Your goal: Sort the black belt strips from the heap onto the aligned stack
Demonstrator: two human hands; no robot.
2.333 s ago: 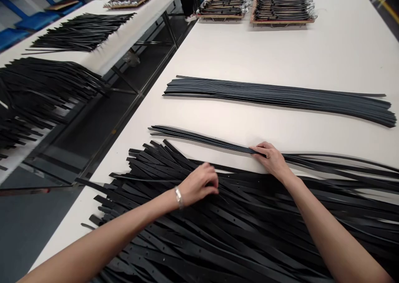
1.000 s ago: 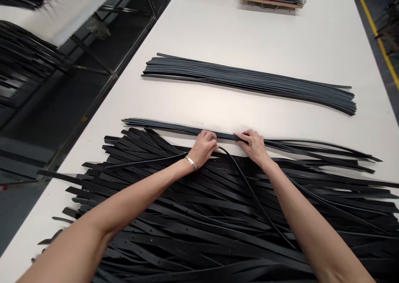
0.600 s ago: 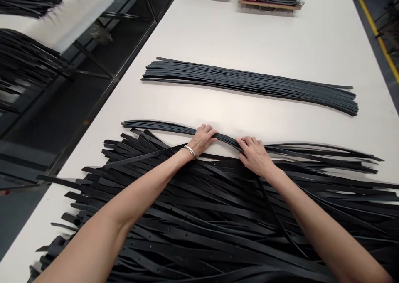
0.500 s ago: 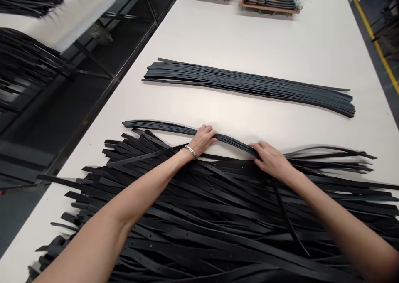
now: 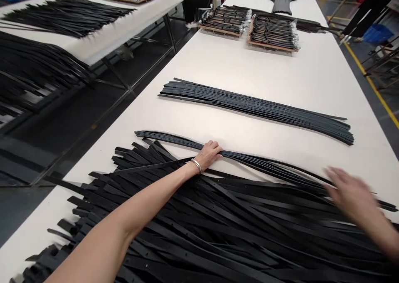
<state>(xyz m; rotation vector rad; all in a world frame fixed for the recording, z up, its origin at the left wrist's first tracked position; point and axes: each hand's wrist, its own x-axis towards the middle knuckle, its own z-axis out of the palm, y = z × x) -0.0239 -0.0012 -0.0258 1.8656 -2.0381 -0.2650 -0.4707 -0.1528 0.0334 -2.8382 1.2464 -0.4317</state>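
A big loose heap of black belt straps (image 5: pixel 218 229) with punched holes covers the near part of the white table (image 5: pixel 237 62). Just beyond it lies a thin, aligned bundle of straps (image 5: pixel 168 137). My left hand (image 5: pixel 209 153), with a silver bracelet on the wrist, presses down on this bundle, fingers curled over its edge. My right hand (image 5: pixel 352 191) is far out to the right over the same bundle's loose end, smeared by motion, so its fingers are unclear. A second, thicker neat row of straps (image 5: pixel 255 106) lies further back.
Two wooden boards stacked with belts (image 5: pixel 272 31) stand at the table's far end. A second table (image 5: pixel 102 33) on the left carries more black straps, with a dark floor gap between. A yellow floor line (image 5: pixel 374 83) runs along the right.
My right hand has slid from beside the left hand far to the right along the thin bundle, flattening it. My left hand has stayed pressed in place. The view has tilted up.
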